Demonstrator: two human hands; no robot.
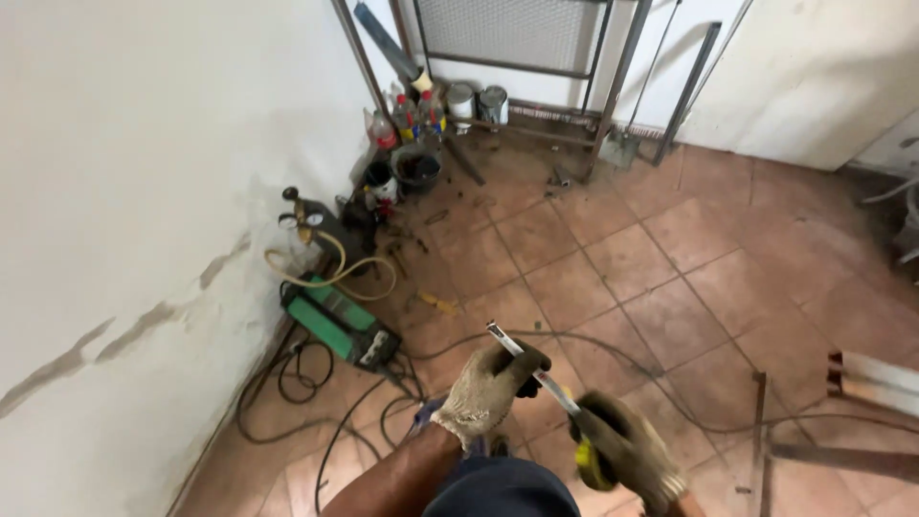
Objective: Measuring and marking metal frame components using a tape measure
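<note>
Tape measure (pixel 592 464) gripped in gloved right hand (pixel 627 460), blade (pixel 528 364) pinched by left hand (pixel 483 393): snap-back likely if pinch slackened; cables (pixel 316 421) underfoot = trip risk.

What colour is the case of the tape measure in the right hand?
Yellow: the tape measure case shows in the gloved right hand, seen in the head view.

I see a floor of reddish-brown square terracotta tiles (pixel 613 278), scuffed and dusty. On the left stands a white plastered wall (pixel 124 191) with cracked, stained patches low down. A grey metal frame with mesh panel (pixel 507 38) leans at the far wall.
</note>
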